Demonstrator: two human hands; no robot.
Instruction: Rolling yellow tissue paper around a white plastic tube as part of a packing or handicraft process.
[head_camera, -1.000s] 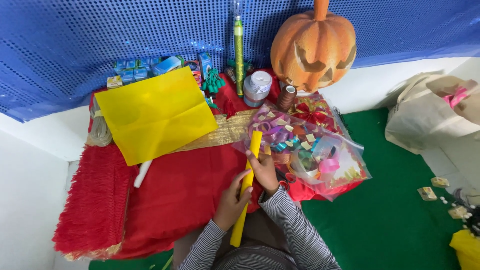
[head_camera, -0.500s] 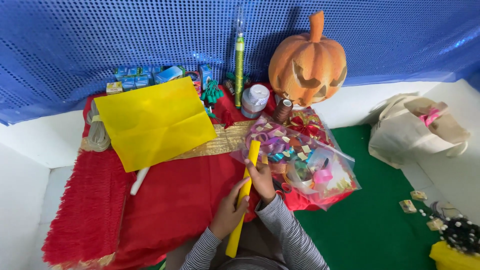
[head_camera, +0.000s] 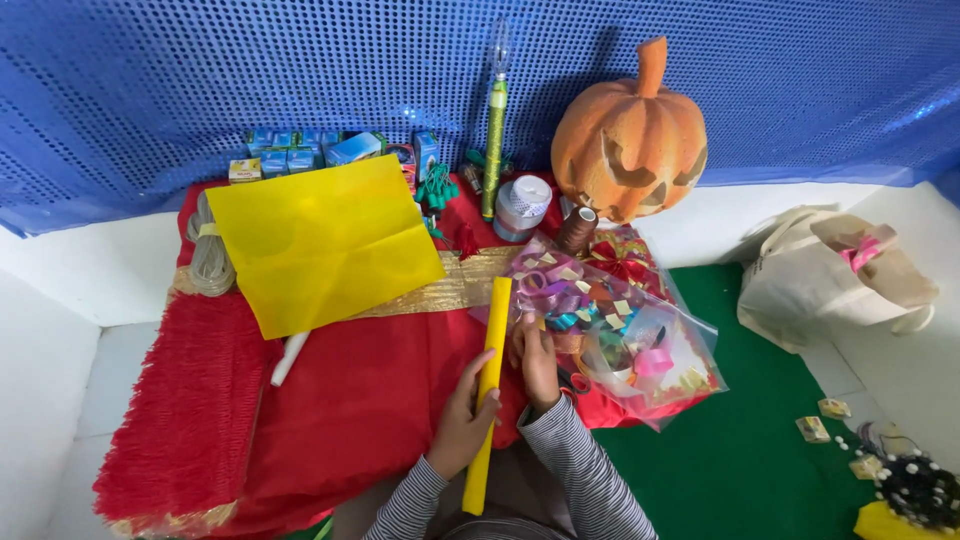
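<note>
Both my hands grip a long rolled tube of yellow paper (head_camera: 489, 372) that lies upright over the red fringed cloth (head_camera: 330, 400). My left hand (head_camera: 462, 420) wraps the lower part of the roll. My right hand (head_camera: 537, 360) holds its right side a little higher. A flat yellow paper sheet (head_camera: 320, 240) lies on the cloth up and to the left. A clear plastic bag of coloured ribbon bows (head_camera: 615, 325) sits just right of my right hand.
An orange carved pumpkin (head_camera: 630, 140) stands at the back against a blue sequin backdrop (head_camera: 300, 70). Small blue boxes (head_camera: 300, 152), a tape roll (head_camera: 522, 205), a brown thread spool (head_camera: 577, 228), a white marker (head_camera: 287, 358) and a beige bag (head_camera: 830, 280) on green felt (head_camera: 760, 440) surround the cloth.
The view has shifted slightly, so everything sits a little lower in frame. My hands keep the same hold on the yellow roll.
</note>
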